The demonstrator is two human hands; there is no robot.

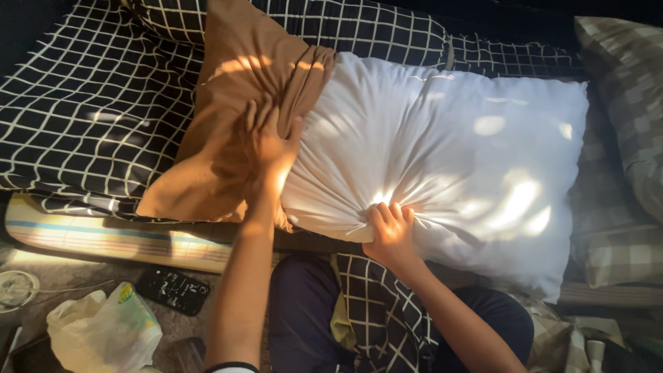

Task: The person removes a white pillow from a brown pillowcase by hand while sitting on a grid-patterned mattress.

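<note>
One white pillow (442, 159) lies in the middle, and it is the landmark for the rest. One tan pillowcase (235, 117) covers its left end, two hands rest on it, the left hand (266, 138) at that left end and the right hand (390, 231) at its near edge, and one checked grey-green pillow (628, 103) sits just to its right. Below and to the left of it lie one black remote control (173, 290) and one white plastic bag (103, 331).
</note>
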